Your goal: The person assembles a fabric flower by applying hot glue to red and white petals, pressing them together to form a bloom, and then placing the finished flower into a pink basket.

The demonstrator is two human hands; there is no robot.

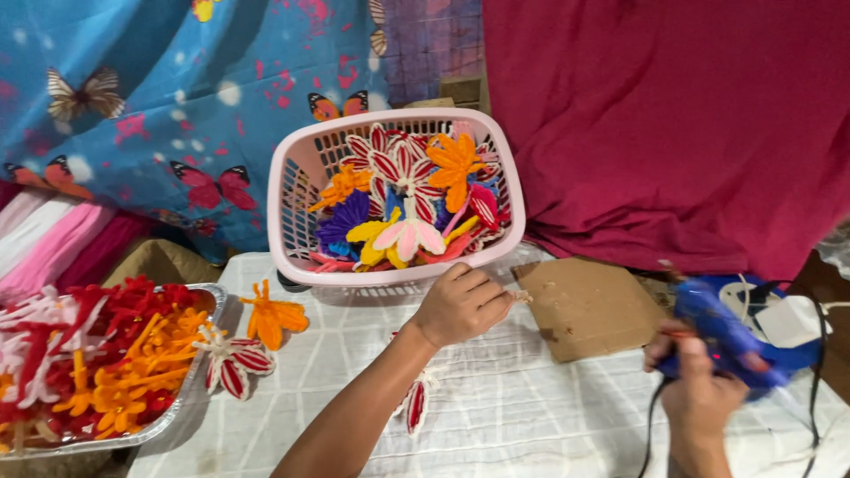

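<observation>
Pink plastic basket (292, 177) taken as landmark; it stands tilted at the far edge of the desk (496, 407), which is covered in a white cloth, and is heaped with pipe-cleaner flowers in red-and-white, orange, yellow, purple and pink. Left hand (460, 305) lies just in front of the basket's near rim, fingers curled into a loose fist with the knuckles towards the basket; a small pale piece shows at its fingertips, too small to identify, so whether it grips anything cannot be told. Forearm runs from the lower middle of the view up towards the basket. A red-and-white flower (416, 400) lies under that forearm, nearer the person than the basket, its petals pointing along the arm. Right hand (699, 389) is well off to the right of the basket and nearer the person, clamped around a blue glue gun (735, 332), blurred; a black cord hangs from it. Between the two hands, right of the basket's near corner, a piece of brown cardboard (589, 305) lies flat. Left of the basket: a loose orange flower (273, 317) and another red-and-white flower (232, 358), then a foil tray (199, 354) packed with red, orange and white pieces. The left hand is by far the nearer to the basket. Hands well apart.
</observation>
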